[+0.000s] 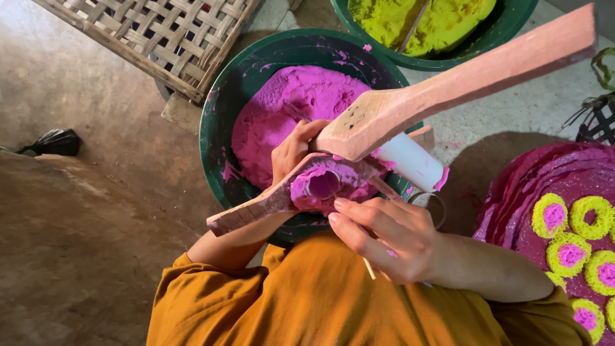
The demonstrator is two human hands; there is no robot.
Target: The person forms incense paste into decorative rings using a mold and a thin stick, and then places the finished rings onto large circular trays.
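Observation:
My left hand (291, 148) grips a wooden mould (256, 205) packed with a lump of pink dough (323, 186) that has a round hollow in it. A second wooden paddle with a long handle (448, 86) lies across the top of it, and a white cylinder (413, 160) sticks out to the right. My right hand (384, 237) rests its fingertips against the lump and pinches a thin stick (369, 269). Both hands are over the near rim of a green basin (214, 128) holding a mound of pink dough (282, 109).
Another green basin (512, 19) with yellow-green dough stands at the top. On the right, a pink heap (525, 192) carries yellow rings with pink centres (551, 214). A woven bamboo tray (160, 38) lies top left, a black bag (54, 141) on the floor at left.

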